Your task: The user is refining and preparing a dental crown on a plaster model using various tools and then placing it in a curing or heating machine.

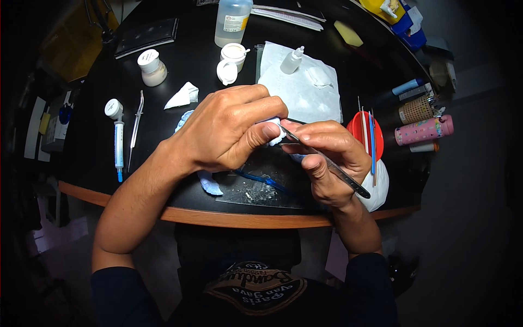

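Note:
My left hand [231, 128] is closed around a small pale blue-and-white plaster piece [277, 133], which looks like part of a dental cast. The thumb and index finger pinch it, and much of it is hidden. In my right hand [335, 155] is a slim metal hand tool [343, 175] with a flat, rounded handle end. Its front end reaches the plaster piece; its exact tip cannot be made out. Below the hands, a pale blue plaster fragment [210, 184] lies near a dark sheet [256, 195] strewn with white crumbs. A blue-handled tool [267, 181] lies across that sheet.
At the left are a syringe [119, 150], metal tweezers [136, 125] and a lidded jar [152, 68]. Behind stand an open white pot [233, 57] and a large bottle [231, 24]. A dropper bottle [292, 61] lies on white paper [272, 90]. Thin brushes [372, 141] rest over a red dish [357, 128].

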The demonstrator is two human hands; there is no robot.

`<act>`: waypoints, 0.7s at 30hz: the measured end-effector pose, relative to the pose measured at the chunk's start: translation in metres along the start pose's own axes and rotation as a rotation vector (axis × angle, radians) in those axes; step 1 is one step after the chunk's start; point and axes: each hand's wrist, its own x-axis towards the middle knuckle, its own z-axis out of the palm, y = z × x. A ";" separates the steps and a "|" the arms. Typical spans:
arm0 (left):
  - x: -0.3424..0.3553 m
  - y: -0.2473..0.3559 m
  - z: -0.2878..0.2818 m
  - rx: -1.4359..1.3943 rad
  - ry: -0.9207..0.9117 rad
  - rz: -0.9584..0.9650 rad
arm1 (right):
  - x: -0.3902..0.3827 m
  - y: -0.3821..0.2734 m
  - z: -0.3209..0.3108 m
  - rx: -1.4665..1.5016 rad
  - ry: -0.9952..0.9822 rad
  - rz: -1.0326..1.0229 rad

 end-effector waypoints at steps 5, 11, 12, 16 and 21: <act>0.001 0.000 0.000 -0.099 -0.010 -0.023 | -0.001 0.005 0.002 -0.100 0.006 -0.125; 0.001 0.002 0.004 -0.175 -0.001 -0.053 | 0.000 0.006 0.002 -0.234 -0.008 -0.279; 0.001 0.002 0.004 -0.172 -0.001 -0.052 | 0.001 0.007 0.003 -0.230 0.006 -0.302; 0.002 0.003 0.003 -0.143 0.004 -0.034 | 0.000 0.007 0.003 -0.231 0.013 -0.300; 0.003 0.005 0.004 -0.132 0.011 -0.042 | 0.000 0.005 0.004 -0.265 0.004 -0.294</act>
